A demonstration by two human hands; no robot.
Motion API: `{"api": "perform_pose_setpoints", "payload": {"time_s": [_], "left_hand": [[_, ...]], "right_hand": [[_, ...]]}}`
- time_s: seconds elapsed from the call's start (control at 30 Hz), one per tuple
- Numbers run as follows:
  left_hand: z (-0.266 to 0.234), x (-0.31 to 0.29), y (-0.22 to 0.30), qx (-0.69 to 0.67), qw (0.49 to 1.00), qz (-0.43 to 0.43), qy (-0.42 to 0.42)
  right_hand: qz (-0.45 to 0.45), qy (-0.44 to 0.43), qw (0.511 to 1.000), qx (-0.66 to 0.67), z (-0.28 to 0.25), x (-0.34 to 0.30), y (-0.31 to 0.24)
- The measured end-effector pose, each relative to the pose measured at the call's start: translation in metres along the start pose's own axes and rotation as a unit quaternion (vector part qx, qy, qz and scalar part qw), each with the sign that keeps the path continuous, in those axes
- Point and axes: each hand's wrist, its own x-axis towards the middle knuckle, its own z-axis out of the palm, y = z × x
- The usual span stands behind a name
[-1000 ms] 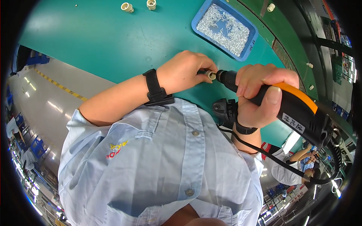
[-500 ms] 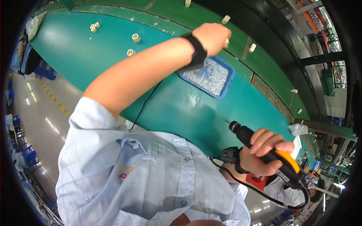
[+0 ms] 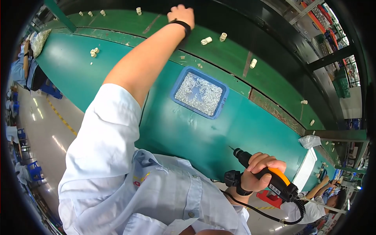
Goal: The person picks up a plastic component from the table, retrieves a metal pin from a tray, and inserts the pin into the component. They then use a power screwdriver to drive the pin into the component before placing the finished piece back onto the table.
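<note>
My left hand [image 3: 181,16] reaches far over the green strip beyond the table, bent fingers pointing away. Its fingertips and whatever may be under them are hidden. My right hand [image 3: 258,172] is wrapped round a black and orange electric screwdriver [image 3: 279,181], its thin bit pointing left above the table. On the strip, a cream cylindrical fitting [image 3: 206,40] lies on its side, to the right of my left hand. Beside it stands another cream fitting [image 3: 223,37]. A blue tray [image 3: 176,87] of small silvery metal pieces sits on the table between my arms.
Several more cream fittings [image 3: 253,63] are spaced along the strip. A small cluster of cream pieces [image 3: 94,52] rests at the table's left. A clear plastic bag [image 3: 309,141] lies at the right, near green metal posts. The screwdriver's black cord [image 3: 270,219] loops below my right hand.
My left hand has moved from beside the tray to farther left over the strip. A fitting now lies apart from it there. The view has shifted; my right hand still grips the screwdriver.
</note>
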Motion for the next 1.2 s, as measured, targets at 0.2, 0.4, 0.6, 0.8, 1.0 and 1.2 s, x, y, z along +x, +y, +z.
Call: {"api": "perform_pose_setpoints", "payload": {"time_s": [0.2, 0.4, 0.6, 0.8, 1.0, 1.2], "left_hand": [[0.043, 0.023, -0.040, -0.070, 0.989, 0.019, -0.130], [-0.067, -0.050, 0.017, -0.165, 0.952, 0.192, -0.169], [-0.126, -0.240, -0.003, -0.292, 0.829, 0.379, -0.290], [-0.103, -0.289, -0.013, -0.314, 0.818, 0.350, -0.333], [-0.111, -0.282, -0.015, -0.339, 0.814, 0.366, -0.297], [-0.077, -0.224, -0.006, -0.363, 0.851, 0.358, -0.128]], "right_hand": [[0.000, 0.000, 1.000, -0.010, 0.007, -0.001, -0.002], [0.012, 0.006, 1.000, -0.009, 0.007, 0.002, 0.006], [0.015, -0.033, 0.999, 0.007, 0.020, 0.006, 0.011], [0.031, -0.058, 0.998, 0.020, 0.024, 0.006, 0.013], [0.035, -0.056, 0.998, 0.012, 0.029, 0.001, 0.010], [0.029, -0.057, 0.998, 0.009, 0.031, 0.002, 0.010]]}}
